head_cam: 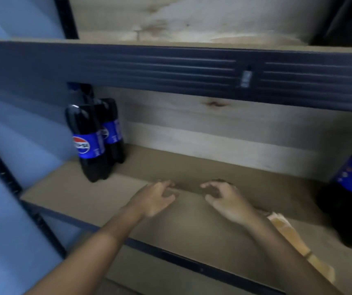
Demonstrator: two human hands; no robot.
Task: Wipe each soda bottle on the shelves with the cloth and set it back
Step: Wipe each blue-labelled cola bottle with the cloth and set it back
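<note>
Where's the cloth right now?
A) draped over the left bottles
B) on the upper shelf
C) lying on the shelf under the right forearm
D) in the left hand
C: the orange cloth lies on the shelf board beside and under the right forearm; the left hand and right hand both hold nothing.

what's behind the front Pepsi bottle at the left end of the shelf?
A second Pepsi bottle stands close behind the front Pepsi bottle, which covers its left side. The upper shelf beam hides both caps.
</note>
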